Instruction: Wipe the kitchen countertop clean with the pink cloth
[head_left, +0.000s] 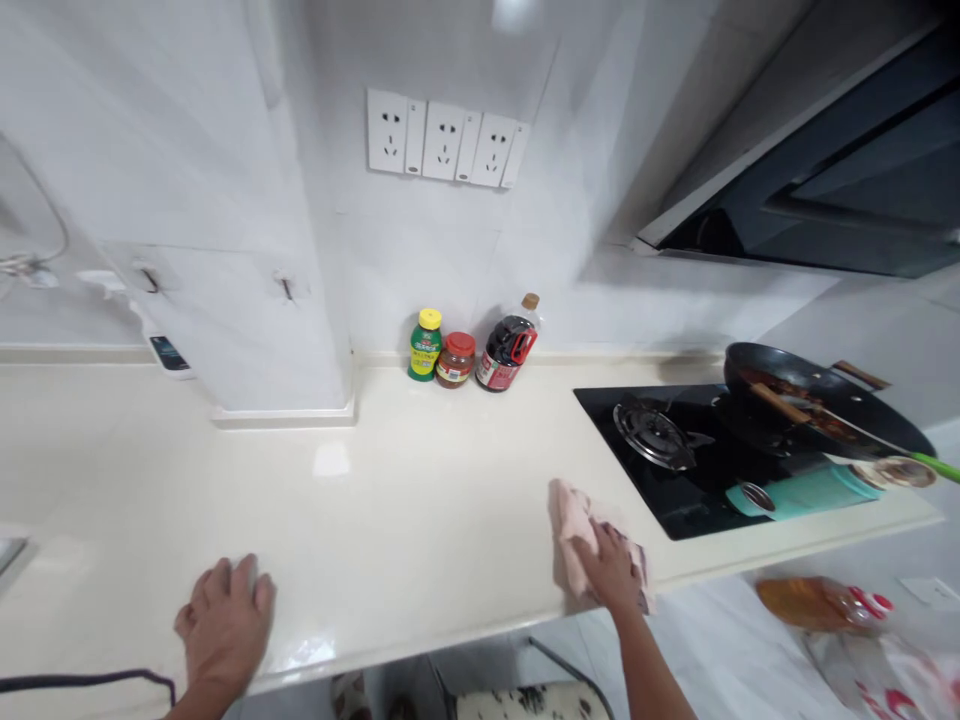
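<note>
A pale pink cloth [576, 530] lies bunched on the white countertop [420, 510] near its front edge, just left of the stove. My right hand [611, 565] presses down on it, fingers spread over the fabric and gripping it against the surface. Part of the cloth is hidden under the palm. Farther left, my left hand [225, 620] rests on the counter close to the front edge, its fingers loosely bent and apart, holding nothing.
By the wall stand a green bottle with yellow cap [425, 347], a red-lidded jar [456, 362] and a dark sauce bottle [508, 350]. A wok [862, 400] sits on the black gas stove [600, 410], with a turquoise tray [810, 492] in front. A range hood [825, 190] overhangs.
</note>
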